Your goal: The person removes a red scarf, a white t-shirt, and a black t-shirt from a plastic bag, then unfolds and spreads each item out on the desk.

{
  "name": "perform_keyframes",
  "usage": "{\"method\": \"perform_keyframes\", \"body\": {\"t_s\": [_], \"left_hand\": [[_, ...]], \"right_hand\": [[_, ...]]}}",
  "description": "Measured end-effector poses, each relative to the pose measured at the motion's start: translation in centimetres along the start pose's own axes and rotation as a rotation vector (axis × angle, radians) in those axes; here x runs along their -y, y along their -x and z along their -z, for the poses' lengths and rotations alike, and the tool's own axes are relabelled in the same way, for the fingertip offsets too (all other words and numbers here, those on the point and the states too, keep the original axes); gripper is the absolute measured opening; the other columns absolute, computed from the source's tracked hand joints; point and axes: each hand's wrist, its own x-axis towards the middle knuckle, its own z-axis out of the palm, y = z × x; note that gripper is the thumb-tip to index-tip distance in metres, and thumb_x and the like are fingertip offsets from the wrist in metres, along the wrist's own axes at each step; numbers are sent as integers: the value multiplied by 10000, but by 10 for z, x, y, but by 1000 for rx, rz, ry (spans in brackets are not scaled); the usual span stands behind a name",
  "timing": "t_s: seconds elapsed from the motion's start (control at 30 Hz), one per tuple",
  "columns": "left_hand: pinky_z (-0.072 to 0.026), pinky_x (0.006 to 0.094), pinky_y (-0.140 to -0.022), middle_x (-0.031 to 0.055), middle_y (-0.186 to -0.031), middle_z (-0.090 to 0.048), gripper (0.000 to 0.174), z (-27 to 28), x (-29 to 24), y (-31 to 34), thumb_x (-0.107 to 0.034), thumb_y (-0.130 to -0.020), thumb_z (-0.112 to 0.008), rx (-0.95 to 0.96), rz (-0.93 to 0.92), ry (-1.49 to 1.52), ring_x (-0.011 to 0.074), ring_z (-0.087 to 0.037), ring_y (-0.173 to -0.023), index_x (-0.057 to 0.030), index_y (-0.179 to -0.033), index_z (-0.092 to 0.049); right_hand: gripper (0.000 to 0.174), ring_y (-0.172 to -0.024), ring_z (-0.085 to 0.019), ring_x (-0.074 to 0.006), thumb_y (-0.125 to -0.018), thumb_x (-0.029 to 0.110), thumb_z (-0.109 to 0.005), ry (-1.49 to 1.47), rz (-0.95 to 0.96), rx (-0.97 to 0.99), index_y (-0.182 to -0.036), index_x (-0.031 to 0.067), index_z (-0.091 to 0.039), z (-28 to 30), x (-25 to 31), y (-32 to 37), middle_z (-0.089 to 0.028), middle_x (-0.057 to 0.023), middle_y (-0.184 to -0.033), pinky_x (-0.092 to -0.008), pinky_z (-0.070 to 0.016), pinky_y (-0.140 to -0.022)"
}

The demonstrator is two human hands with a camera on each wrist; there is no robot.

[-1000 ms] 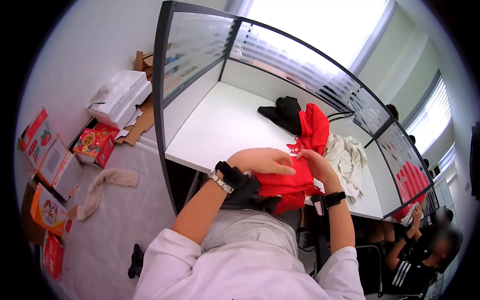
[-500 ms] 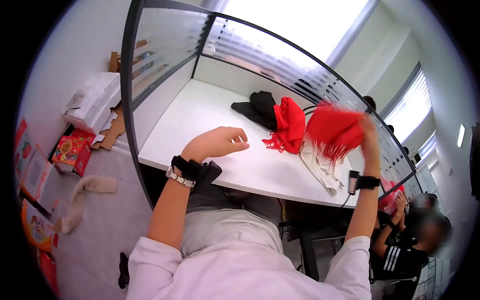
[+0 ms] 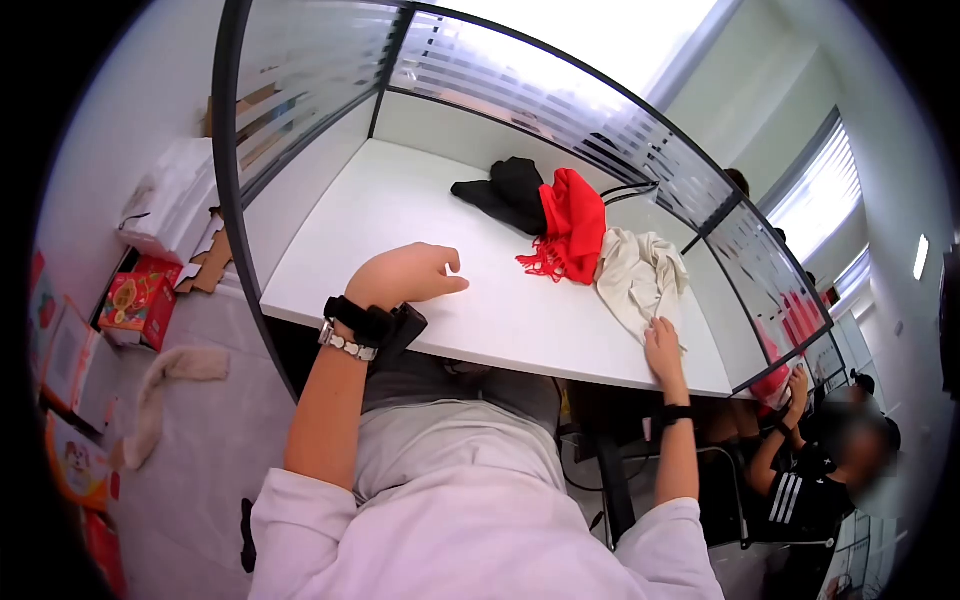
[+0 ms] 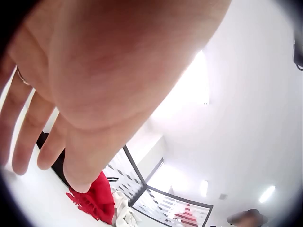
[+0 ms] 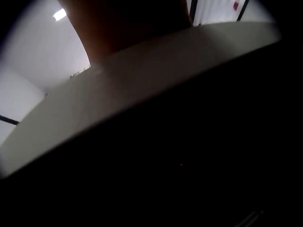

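Observation:
My left hand (image 3: 405, 277) hovers over the front left of the white desk (image 3: 370, 215), fingers loosely bent with nothing in them. In the left wrist view its palm (image 4: 94, 71) fills the upper left. At the desk's front right, my right hand (image 3: 662, 350) pinches the near end of a crumpled cream cloth (image 3: 640, 270). Next to that cloth lies a red fringed scarf (image 3: 575, 225). A black cloth (image 3: 507, 192) touches the scarf's left side. The right wrist view is mostly dark, with the pinching fingers hidden.
Frosted partitions (image 3: 550, 95) enclose the desk's back and sides. Cartons, including a red box (image 3: 140, 305), and a pale fuzzy strip (image 3: 160, 395) lie on the floor at left. A chair and a seated person (image 3: 825, 460) are at right.
Both hands were on a second red scarf; the right hand then swung it up to the right. That scarf no longer shows, and the right hand has come down to the cream cloth.

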Motion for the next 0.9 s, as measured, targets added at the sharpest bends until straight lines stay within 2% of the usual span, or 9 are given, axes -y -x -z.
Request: {"method": "perform_keyframes", "body": {"t_s": [0.03, 0.07, 0.17, 0.23, 0.27, 0.33, 0.37, 0.57, 0.9], "left_hand": [[-530, 371, -892, 128, -1180, -700, 424, 3, -1, 1, -419, -969, -626, 20, 26, 9, 298, -662, -1072, -86, -1229, -656], [-530, 371, -892, 128, -1180, -700, 424, 1, 1, 0, -419, -969, -626, 25, 25, 8, 298, -662, -1072, -86, -1229, -656], [-455, 427, -1038, 138, -1310, -633, 467, -8, 10, -8, -450, -958, -618, -36, 41, -105, 284, -576, -1236, -89, -1253, -642], [-258, 556, -1193, 157, -1539, -454, 580, -16, 16, -18, -489, -949, -591, 22, 61, -236, 307, -365, -1463, -114, -1392, -563], [-258, 556, -1193, 157, -1539, -454, 580, -22, 19, -22, -489, -949, -591, 25, 55, -231, 307, -365, -1463, -114, -1392, -563], [-64, 658, -1217, 146, -1666, -262, 689, -28, 16, -18, -505, -947, -564, 27, 102, -259, 335, -146, -1566, -149, -1523, -436], [-22, 662, -1221, 132, -1704, -158, 754, -27, 14, -20, -512, -959, -536, 110, 137, -278, 365, -56, -1580, -166, -1594, -322], [-28, 666, -1217, 137, -1705, -150, 765, -31, 8, -17, -555, -973, -486, 98, 149, -303, 361, -62, -1579, -168, -1607, -303], [-17, 665, -1218, 136, -1705, -151, 759, -27, 12, -22, -535, -965, -514, 96, 139, -291, 367, -55, -1579, -178, -1604, -314]], "right_hand": [[386, -1294, -498, -477, -964, 175, -552, -37, -30, -35, -1289, -22, -623, 0, 11, 4, -562, -314, -1361, -489, -394, -1119], [386, -1294, -498, -477, -964, 175, -552, -37, -34, -33, -1289, -22, -623, 3, 19, 4, -562, -314, -1361, -489, -394, -1119], [372, -1304, -503, -453, -966, 179, -539, -45, -37, -27, -1282, 9, -639, 4, 22, 4, -561, -288, -1387, -479, -398, -1118], [370, -1303, -503, -454, -965, 175, -535, -39, -47, -29, -1277, 6, -640, 6, 25, 5, -559, -291, -1389, -480, -400, -1116], [368, -1302, -503, -456, -963, 171, -531, -39, -48, -28, -1272, 3, -641, 7, 26, 5, -557, -294, -1390, -480, -402, -1114], [367, -1297, -507, -459, -957, 166, -533, -31, -57, -27, -1267, 2, -642, 7, 25, 4, -555, -300, -1391, -480, -404, -1112], [364, -1287, -513, -461, -955, 166, -538, -38, -48, -31, -1260, 1, -644, 6, 25, 4, -558, -300, -1385, -481, -406, -1108], [340, -1243, -543, -456, -949, 159, -540, -38, -8, -63, -1221, -15, -649, 2, 22, 2, -603, -289, -1305, -485, -422, -1083], [339, -1255, -537, -447, -940, 165, -553, -34, -35, -33, -1214, -7, -654, 2, 20, 0, -591, -277, -1332, -480, -418, -1088]]}}
